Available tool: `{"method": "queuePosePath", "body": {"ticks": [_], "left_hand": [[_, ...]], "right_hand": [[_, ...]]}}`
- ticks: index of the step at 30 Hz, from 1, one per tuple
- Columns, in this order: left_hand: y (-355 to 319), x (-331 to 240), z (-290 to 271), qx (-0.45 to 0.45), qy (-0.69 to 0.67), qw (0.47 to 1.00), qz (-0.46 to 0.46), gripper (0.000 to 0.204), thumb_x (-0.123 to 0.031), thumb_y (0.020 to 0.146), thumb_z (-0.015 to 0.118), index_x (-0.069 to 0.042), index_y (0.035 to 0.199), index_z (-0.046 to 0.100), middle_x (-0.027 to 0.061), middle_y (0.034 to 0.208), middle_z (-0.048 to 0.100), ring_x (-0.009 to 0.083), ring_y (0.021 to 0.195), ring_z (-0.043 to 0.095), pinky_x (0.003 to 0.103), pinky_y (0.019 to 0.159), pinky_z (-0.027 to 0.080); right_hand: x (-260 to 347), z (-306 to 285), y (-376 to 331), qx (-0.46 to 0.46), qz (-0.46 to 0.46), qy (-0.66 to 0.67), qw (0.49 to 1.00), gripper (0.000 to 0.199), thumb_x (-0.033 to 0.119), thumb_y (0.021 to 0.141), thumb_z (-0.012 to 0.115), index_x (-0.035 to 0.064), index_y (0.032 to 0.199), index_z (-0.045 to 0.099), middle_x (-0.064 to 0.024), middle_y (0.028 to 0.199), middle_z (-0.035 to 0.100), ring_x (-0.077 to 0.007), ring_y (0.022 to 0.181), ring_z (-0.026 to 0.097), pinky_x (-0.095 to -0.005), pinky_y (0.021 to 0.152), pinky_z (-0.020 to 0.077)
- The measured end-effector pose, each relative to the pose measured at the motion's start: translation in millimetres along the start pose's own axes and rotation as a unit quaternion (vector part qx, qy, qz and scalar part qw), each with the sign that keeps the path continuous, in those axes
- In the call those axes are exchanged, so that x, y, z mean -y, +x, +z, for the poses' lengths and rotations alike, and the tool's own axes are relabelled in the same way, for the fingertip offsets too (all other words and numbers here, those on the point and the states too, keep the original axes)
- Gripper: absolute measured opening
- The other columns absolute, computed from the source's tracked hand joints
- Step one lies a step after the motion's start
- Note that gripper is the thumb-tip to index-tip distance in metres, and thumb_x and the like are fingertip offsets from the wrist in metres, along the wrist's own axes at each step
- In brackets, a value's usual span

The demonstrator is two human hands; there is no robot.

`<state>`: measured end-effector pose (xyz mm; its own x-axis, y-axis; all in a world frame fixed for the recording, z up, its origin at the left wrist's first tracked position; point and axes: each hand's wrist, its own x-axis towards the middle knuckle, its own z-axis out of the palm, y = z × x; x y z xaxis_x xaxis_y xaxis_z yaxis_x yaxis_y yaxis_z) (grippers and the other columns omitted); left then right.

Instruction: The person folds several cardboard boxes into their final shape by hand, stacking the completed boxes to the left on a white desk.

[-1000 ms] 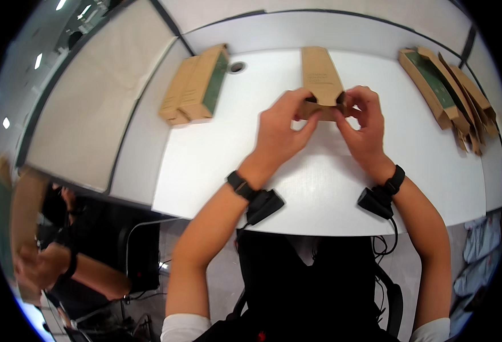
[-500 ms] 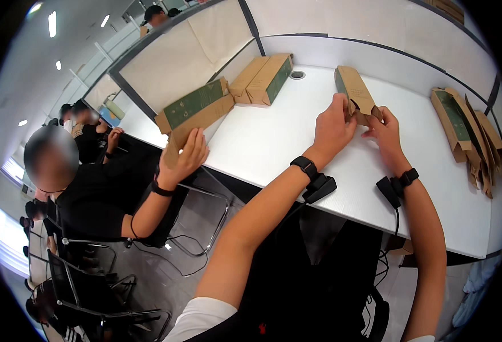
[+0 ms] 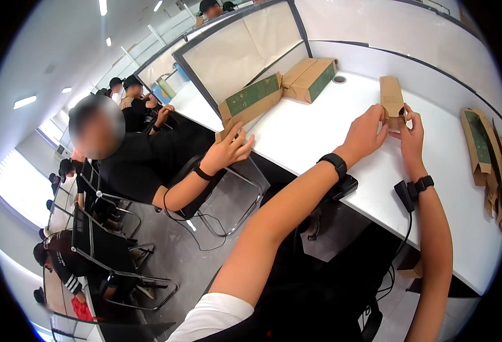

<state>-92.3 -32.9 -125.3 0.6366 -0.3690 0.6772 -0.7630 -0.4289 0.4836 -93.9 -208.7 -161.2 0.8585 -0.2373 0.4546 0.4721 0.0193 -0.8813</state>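
A long brown cardboard box lies on the white table with its near end towards me. My left hand grips the left side of that end, fingers bent against the cardboard. At the right corner, my right hand pinches the end flap between thumb and fingers. A small dark gap shows by the flap, and the fingers partly hide the end. Each of my wrists has a black strap with a black device on it.
Two closed brown-and-green boxes stand at the back left, near a round cable hole. Left of me, a co-worker's hand touches another box. Flat cartons lean together at the right. Partitions border the table.
The view has swung left, so the table sits further right in it. The box in my hands has turned, hiding its green side, and its end flap stands out less.
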Motion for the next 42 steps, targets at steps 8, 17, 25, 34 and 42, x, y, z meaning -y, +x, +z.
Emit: {"method": "queuePosePath", "body": {"ticks": [8, 17, 25, 34, 42], "left_hand": [[23, -2, 15, -0.005, -0.150, 0.989, -0.010, 0.033, -0.023, 0.095, 0.068, -0.003, 0.109, 0.045, 0.0195, 0.084, 0.068, 0.0334, 0.076, 0.071, 0.040, 0.064, 0.056], [25, 32, 34, 0.017, -0.416, 0.908, -0.044, 0.016, -0.015, 0.105, 0.057, -0.005, 0.102, 0.044, 0.0082, 0.096, 0.062, 0.0132, 0.085, 0.061, 0.030, 0.077, 0.053], [26, 19, 23, 0.054, -0.383, 0.922, -0.023, 0.014, -0.009, 0.102, 0.060, -0.003, 0.103, 0.047, 0.0088, 0.100, 0.060, 0.0118, 0.090, 0.057, 0.028, 0.085, 0.049], [23, 27, 21, 0.092, -0.438, 0.888, -0.106, 0.013, -0.018, 0.102, 0.048, -0.007, 0.101, 0.042, 0.0145, 0.091, 0.066, 0.0196, 0.085, 0.058, 0.033, 0.081, 0.045], [34, 26, 22, 0.021, -0.353, 0.910, -0.216, 0.043, -0.014, 0.100, 0.065, -0.006, 0.138, 0.045, -0.0024, 0.068, 0.053, 0.0066, 0.067, 0.046, 0.024, 0.062, 0.036]], "right_hand": [[-2, 0, -1, -0.027, -0.066, -0.036, 0.997, 0.032, 0.011, 0.101, 0.062, 0.0064, 0.127, 0.045, -0.0169, 0.143, 0.051, -0.0260, 0.109, 0.068, -0.0311, 0.080, 0.0629], [14, 7, 3, -0.033, -0.206, -0.212, 0.955, 0.071, 0.013, 0.078, 0.084, 0.0109, 0.139, 0.046, -0.0076, 0.122, 0.059, -0.0208, 0.101, 0.064, -0.0326, 0.077, 0.0555], [24, 4, 0, -0.083, -0.247, -0.259, 0.930, 0.076, 0.015, 0.076, 0.087, 0.0147, 0.138, 0.044, -0.0063, 0.124, 0.057, -0.0225, 0.096, 0.063, -0.0332, 0.076, 0.0541], [22, 7, -3, -0.059, -0.149, -0.218, 0.963, 0.078, 0.017, 0.074, 0.086, 0.0069, 0.141, 0.049, -0.0103, 0.125, 0.051, -0.0224, 0.100, 0.056, -0.0321, 0.083, 0.0506], [9, 6, -4, -0.041, -0.062, -0.181, 0.981, 0.071, 0.015, 0.080, 0.081, 0.0044, 0.142, 0.048, -0.0140, 0.122, 0.053, -0.0213, 0.090, 0.064, -0.0315, 0.085, 0.0574]]}}
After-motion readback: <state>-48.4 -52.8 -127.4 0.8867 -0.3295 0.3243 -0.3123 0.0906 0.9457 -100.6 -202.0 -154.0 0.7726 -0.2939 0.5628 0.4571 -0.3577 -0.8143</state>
